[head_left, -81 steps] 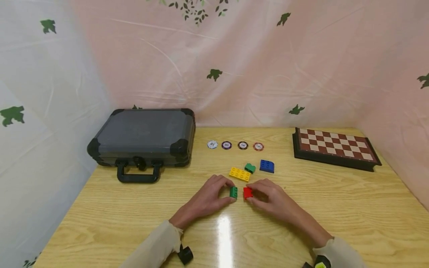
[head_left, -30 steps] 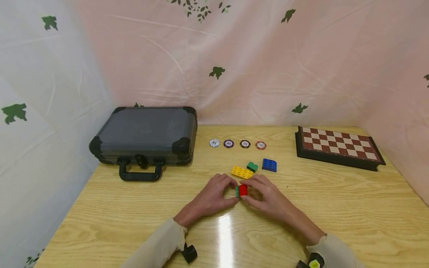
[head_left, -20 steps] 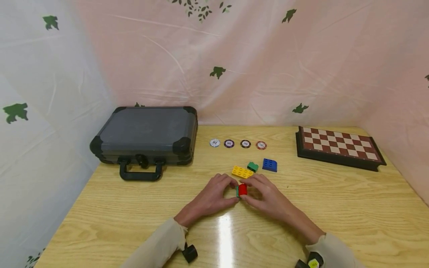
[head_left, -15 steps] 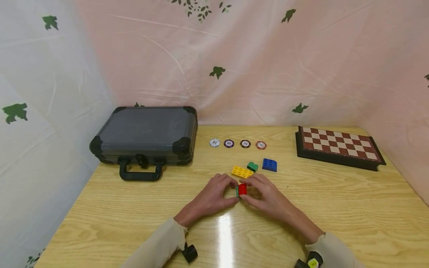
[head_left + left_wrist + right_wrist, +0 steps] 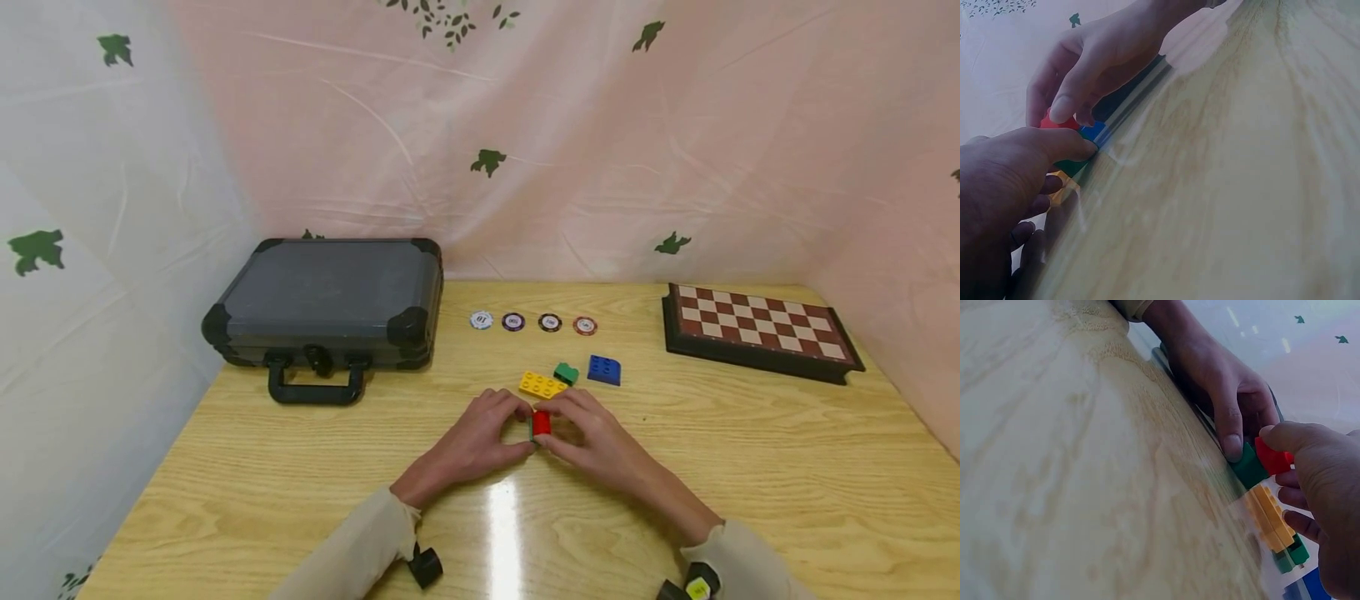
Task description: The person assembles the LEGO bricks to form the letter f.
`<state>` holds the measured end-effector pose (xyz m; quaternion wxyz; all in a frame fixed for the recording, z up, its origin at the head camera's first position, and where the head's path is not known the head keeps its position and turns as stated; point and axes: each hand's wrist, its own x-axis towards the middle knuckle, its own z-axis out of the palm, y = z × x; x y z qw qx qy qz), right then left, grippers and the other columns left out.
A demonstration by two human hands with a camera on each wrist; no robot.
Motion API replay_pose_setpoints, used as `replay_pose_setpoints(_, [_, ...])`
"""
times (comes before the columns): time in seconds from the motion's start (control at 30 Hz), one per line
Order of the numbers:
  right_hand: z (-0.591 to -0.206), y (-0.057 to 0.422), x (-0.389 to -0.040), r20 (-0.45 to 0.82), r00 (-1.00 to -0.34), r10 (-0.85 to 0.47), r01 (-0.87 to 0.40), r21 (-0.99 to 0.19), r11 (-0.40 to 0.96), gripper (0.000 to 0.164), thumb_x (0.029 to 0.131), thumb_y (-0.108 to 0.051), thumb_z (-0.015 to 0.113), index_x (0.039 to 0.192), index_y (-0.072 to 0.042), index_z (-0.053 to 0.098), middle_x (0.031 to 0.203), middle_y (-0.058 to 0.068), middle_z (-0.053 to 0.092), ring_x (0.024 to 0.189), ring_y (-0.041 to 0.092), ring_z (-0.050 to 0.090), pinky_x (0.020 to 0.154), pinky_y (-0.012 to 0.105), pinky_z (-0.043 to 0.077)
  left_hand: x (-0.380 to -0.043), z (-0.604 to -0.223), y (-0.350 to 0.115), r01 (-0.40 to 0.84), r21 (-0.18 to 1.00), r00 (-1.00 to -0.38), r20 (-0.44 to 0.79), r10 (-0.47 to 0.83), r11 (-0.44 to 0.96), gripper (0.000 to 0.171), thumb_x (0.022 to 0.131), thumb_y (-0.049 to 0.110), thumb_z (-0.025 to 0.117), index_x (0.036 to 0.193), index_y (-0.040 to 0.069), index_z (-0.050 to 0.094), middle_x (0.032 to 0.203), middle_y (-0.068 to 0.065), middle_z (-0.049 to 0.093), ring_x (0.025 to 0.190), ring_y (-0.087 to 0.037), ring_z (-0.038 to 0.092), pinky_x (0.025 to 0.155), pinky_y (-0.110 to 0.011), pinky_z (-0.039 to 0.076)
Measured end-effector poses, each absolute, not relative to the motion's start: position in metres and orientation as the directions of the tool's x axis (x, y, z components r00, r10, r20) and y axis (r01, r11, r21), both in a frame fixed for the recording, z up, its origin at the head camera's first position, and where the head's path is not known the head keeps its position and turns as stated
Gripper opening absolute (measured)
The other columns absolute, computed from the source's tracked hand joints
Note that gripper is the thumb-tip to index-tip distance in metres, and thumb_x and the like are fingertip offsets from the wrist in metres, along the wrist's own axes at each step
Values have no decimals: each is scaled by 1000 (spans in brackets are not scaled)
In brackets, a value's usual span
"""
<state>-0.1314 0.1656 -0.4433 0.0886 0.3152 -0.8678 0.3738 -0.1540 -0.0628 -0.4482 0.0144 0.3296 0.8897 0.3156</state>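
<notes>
My left hand [image 5: 476, 437] pinches a green toy brick [image 5: 1249, 467] between thumb and fingers, low at the wooden table. Thumb and fingers of my right hand [image 5: 600, 437] pinch a red toy brick [image 5: 542, 423] with a curved top. The red brick sits on top of the green one, which shows only as a thin strip in the head view. Just beyond the hands lie a yellow brick [image 5: 542, 385] with two rows of studs, a small green brick [image 5: 566, 373] and a blue brick [image 5: 604, 370] with one rounded corner.
A grey case [image 5: 330, 300] with black corners and a handle stands at the back left. A row of several poker chips [image 5: 513, 322] lies behind the bricks. At the back right is a folded checkered board box [image 5: 757, 329]. Fabric [image 5: 562, 167] hangs behind the table [image 5: 712, 450].
The red brick, earlier held apart to the right of the green one, has come left onto it. Over the last second it has shifted slightly further left, covering more green. Both hands kept their grip.
</notes>
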Motion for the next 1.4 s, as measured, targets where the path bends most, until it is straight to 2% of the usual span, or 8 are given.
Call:
replay_pose_setpoints(0.3, [-443, 164, -131, 382, -789, -481, -608, -592, 529, 35, 91, -14, 82, 124, -12, 71, 123, -2, 62, 118, 19, 57, 99, 48, 50, -153, -449, -63, 590, 560, -777, 198, 598, 581, 35, 91, 27, 80, 119, 12, 67, 111, 1, 64, 103, -18, 53, 95, -38, 44])
replay_pose_setpoints(0.67, [-445, 163, -134, 424, -756, -499, -652, -562, 509, 35, 91, -16, 82, 124, -11, 71, 121, -3, 62, 116, 18, 57, 97, 45, 51, -154, -450, -63, 604, 550, -772, 222, 596, 577, 36, 91, 28, 81, 119, 11, 67, 111, 1, 64, 102, -18, 53, 93, -38, 45])
replay_pose_setpoints(0.87, [-443, 161, -133, 401, -773, -491, -627, -598, 499, 46, 92, -14, 81, 133, -4, 63, 119, 4, 62, 106, 20, 60, 87, 40, 55, -153, -450, -64, 602, 556, -772, 219, 597, 574, 36, 91, 28, 81, 120, 12, 67, 113, 0, 65, 104, -18, 53, 95, -38, 45])
replay_pose_setpoints(1.07, [-442, 161, -134, 410, -766, -495, -634, -606, 480, 36, 91, -13, 81, 123, -9, 67, 119, -2, 63, 111, 17, 57, 91, 40, 54, -153, -450, -64, 599, 563, -773, 220, 595, 570, 37, 91, 28, 81, 121, 12, 67, 113, 1, 65, 104, -18, 53, 95, -38, 45])
replay_pose_setpoints(1.4, [-444, 159, -134, 422, -768, -482, -635, -595, 492, 34, 91, -13, 82, 122, -10, 69, 118, -4, 63, 114, 16, 57, 95, 41, 51, -154, -450, -64, 602, 558, -770, 219, 599, 571, 35, 92, 28, 80, 121, 12, 67, 114, 1, 65, 103, -17, 53, 93, -38, 45])
